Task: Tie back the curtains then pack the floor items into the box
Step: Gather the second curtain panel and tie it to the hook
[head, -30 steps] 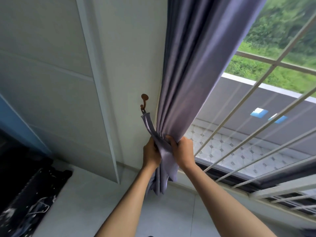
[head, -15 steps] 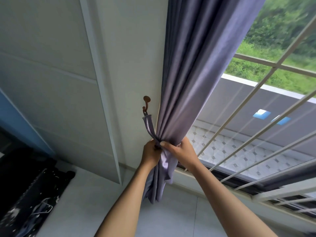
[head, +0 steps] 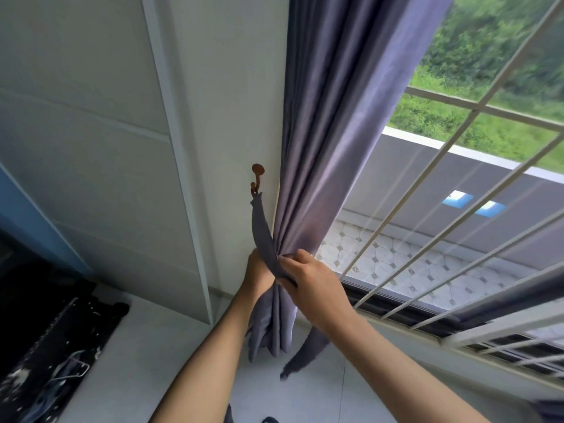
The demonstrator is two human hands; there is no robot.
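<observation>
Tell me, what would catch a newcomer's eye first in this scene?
Most striking is the purple curtain, gathered in the middle of the view where the left hand and right hand grip it with a matching tie-back strap. The strap runs up to a small brown hook on the pale wall just left of the curtain. To the right, white window bars cross bright green foliage outside.

Both hands gripping gathered curtain (head: 317,166), tieback (head: 263,233) on hook (head: 257,175)

Floor (head: 189,346): pale tiles, lower centre. Black speckled object (head: 52,355) lies on it, lower left; identity unclear.
</observation>
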